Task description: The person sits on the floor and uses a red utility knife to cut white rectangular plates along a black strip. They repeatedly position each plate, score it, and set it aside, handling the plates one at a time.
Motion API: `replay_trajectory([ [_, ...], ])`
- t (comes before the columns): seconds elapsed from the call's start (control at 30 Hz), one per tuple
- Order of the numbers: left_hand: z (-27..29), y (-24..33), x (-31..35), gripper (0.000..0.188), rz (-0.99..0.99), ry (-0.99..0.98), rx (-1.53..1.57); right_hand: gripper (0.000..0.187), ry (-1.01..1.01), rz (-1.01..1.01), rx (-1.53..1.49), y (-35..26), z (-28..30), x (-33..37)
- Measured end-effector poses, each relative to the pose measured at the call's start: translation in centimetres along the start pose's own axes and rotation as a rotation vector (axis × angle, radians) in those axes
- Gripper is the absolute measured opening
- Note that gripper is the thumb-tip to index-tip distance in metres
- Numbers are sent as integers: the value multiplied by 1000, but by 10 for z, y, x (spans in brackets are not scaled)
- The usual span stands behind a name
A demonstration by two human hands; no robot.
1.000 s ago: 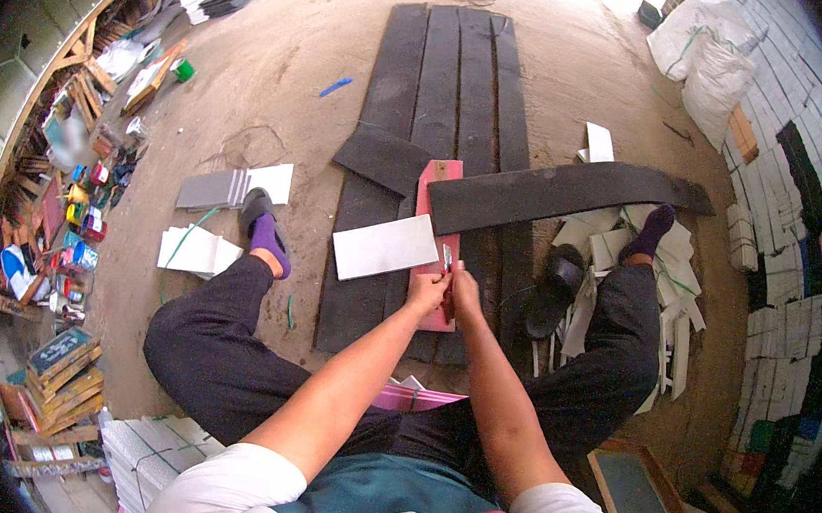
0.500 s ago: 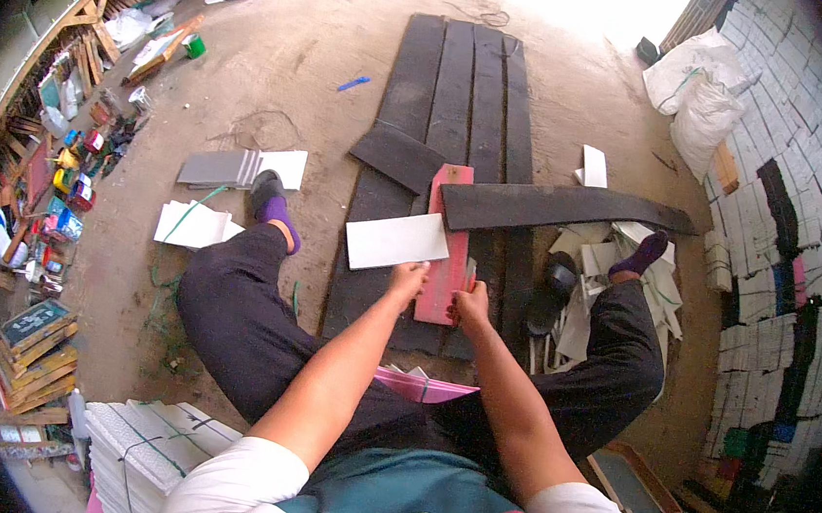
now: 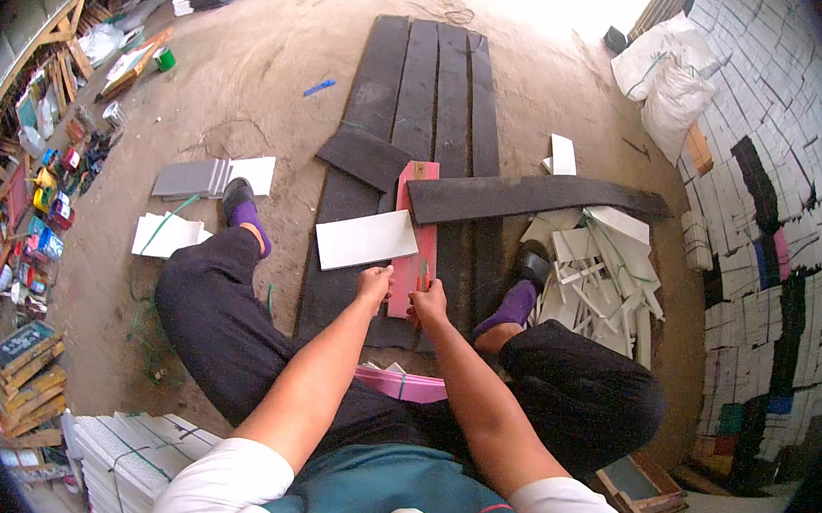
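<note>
In front of me a pink board [image 3: 416, 228] lies lengthwise over long black foam planks [image 3: 378, 78]. A white rectangular sheet [image 3: 359, 239] rests across the board's left edge. My left hand [image 3: 376, 283] is closed beside the sheet's near corner, at the left edge of the pink board; what its fingers pinch, if anything, is too small to make out. Over the near part of the board, my right hand [image 3: 428, 303] is closed around a slim, partly red tool [image 3: 423, 277] pointing away from me; its exact kind is unclear.
A curved black strip [image 3: 533, 199] crosses the planks to the right. White offcuts [image 3: 604, 283] are heaped beside my right foot. Grey and white sheets [image 3: 193, 177] lie by my left foot. Bundled pink pieces [image 3: 400, 385] sit between my legs; white sacks [image 3: 674, 94] stand far right.
My right foot has come inward from above the offcuts to the dark sandal. The whole view has shifted, and another person's leg now shows at the top. Both hands stay close to the pink board.
</note>
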State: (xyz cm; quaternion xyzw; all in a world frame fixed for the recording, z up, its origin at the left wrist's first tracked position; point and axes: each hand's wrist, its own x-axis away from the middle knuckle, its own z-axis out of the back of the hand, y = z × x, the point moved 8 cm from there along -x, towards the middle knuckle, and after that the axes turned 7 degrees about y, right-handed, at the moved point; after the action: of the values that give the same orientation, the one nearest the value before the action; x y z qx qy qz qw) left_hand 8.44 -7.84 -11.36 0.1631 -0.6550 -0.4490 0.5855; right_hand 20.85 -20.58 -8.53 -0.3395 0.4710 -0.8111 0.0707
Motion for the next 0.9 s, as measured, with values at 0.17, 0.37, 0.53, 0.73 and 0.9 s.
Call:
replay_trajectory([
  [0.17, 8, 1, 5, 33, 18, 0, -55, 36, 52, 1, -65, 20, 1, -20],
  [0.37, 23, -7, -6, 31, -6, 102, -62, 21, 22, -7, -2, -7, 16, -6],
  [0.53, 38, -16, -35, 32, -135, 466, -235, 25, 27, -45, 152, 3, 26, -28],
  [0.73, 119, -64, -117, 53, -135, 723, -349, 45, 108, 235, 617, -61, -13, -56],
  [0.9, 117, -65, -126, 63, -95, 695, -450, 62, 176, 262, 658, -75, -17, -81],
])
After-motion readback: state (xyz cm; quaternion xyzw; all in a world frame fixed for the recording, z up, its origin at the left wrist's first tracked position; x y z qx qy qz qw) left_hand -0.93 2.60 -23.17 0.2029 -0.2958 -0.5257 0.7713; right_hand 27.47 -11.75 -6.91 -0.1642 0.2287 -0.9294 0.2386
